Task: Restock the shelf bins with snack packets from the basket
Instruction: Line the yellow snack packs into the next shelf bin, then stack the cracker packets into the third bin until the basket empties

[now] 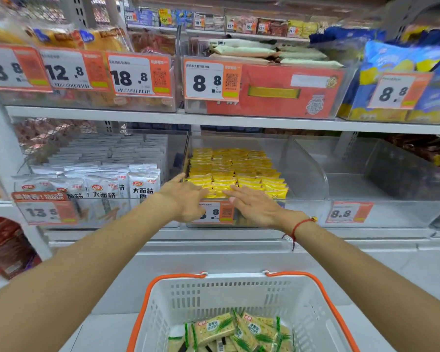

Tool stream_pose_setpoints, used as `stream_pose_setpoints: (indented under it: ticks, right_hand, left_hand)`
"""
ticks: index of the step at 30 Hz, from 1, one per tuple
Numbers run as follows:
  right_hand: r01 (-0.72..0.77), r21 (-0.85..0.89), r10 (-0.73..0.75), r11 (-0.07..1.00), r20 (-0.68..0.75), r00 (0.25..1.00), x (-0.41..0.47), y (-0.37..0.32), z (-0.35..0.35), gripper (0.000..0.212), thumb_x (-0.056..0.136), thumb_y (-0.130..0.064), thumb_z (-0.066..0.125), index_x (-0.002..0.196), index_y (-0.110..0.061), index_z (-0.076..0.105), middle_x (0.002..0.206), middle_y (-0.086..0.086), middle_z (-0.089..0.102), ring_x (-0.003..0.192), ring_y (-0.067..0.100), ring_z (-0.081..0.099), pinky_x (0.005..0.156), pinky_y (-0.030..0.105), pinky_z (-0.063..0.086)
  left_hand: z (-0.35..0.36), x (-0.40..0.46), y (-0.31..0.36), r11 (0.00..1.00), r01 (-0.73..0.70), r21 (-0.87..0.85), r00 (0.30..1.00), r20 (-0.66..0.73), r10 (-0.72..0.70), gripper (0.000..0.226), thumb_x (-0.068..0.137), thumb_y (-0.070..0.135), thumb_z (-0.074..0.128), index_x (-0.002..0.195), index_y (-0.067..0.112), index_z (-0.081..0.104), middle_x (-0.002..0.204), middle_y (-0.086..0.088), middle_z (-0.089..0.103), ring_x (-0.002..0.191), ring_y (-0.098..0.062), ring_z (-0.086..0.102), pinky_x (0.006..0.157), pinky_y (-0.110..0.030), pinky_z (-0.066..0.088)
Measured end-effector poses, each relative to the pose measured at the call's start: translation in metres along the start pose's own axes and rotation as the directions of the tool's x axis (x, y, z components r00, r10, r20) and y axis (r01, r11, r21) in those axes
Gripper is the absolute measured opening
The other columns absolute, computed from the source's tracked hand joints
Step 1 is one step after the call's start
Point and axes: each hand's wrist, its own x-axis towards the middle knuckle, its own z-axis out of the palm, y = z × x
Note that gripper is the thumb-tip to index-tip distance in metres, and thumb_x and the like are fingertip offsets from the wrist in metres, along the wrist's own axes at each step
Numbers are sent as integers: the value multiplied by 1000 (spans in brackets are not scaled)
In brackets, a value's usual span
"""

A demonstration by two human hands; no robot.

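A clear shelf bin (302, 168) at mid height holds neat rows of yellow snack packets (234, 168). My left hand (186, 196) and my right hand (254, 204) both reach over the bin's front edge, fingers straight, their tips touching the front row of yellow packets. Neither hand holds a packet. Below me stands a white basket (239, 295) with orange handles. In it lie several green-and-cream cracker packets (236, 331).
Left of the yellow bin is a bin of white packets (107, 171). To the right is a clear bin (391, 179) with nothing visible inside. The upper shelf carries a red box (290, 90), blue-yellow bags (401, 80) and orange price tags (211, 80).
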Motion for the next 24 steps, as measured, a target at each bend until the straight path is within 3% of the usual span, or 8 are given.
stream_pose_setpoints:
  ticks: [4,6,9,13,16,18,21,24]
  right_hand:
    - [107,207,-11,973,-420,908,-34,3,11,36,97,-23,43,131,-17,55,140,4,48,134,22,37,112,33,24]
    - [93,230,34,969,-492,870,-56,7,28,32,90,-17,48,118,-12,63,123,6,59,119,25,49,102,34,36]
    - [-52,287,152,957,-341,928,-88,13,63,25,92,-10,50,110,-16,68,117,3,62,113,20,52,94,31,40]
    - [-231,345,231,910,39,972,-120,32,133,25,94,-10,48,102,-19,70,114,1,65,101,19,60,83,29,47]
    - [-376,288,288,881,305,908,-140,52,189,27,95,-11,46,110,-13,68,128,7,59,110,23,58,92,33,48]
    - [-447,240,326,862,412,851,-151,62,221,31,96,-11,43,121,-13,61,138,9,51,115,25,55,88,30,45]
    - [-494,234,362,838,439,822,-158,71,257,43,99,-13,40,142,-14,40,146,9,40,127,27,46,94,30,42]
    - [-466,154,404,871,314,859,-154,77,288,46,99,-26,41,144,-17,36,147,6,37,133,24,37,107,36,36]
  left_hand:
    - [6,-24,26,990,8,-138,935,-351,-57,51,91,26,46,141,24,40,142,4,46,132,-18,38,106,-33,26]
    - [17,-38,46,956,5,-293,910,-396,-126,42,90,25,47,132,25,50,133,3,55,124,-21,47,93,-32,38]
    - [48,-50,72,851,41,-523,949,-245,-197,34,93,26,48,126,27,57,127,6,60,116,-22,55,87,-33,44]
    - [117,-41,98,816,123,-564,989,137,-55,33,94,28,47,126,25,56,130,4,58,115,-21,56,96,-34,45]
    - [165,-23,121,862,115,-493,909,403,109,31,97,25,42,121,15,58,141,-6,48,115,-25,51,98,-34,41]
    - [196,-15,138,848,132,-514,860,485,160,34,100,20,38,127,7,54,147,-11,41,120,-26,48,100,-34,38]
    - [245,-10,160,834,188,-518,821,550,157,44,101,10,35,146,10,35,154,-9,29,133,-26,39,104,-35,36]
    - [293,-8,175,786,271,-556,820,561,114,52,100,8,37,150,13,24,154,-12,27,130,-28,43,101,-36,40]
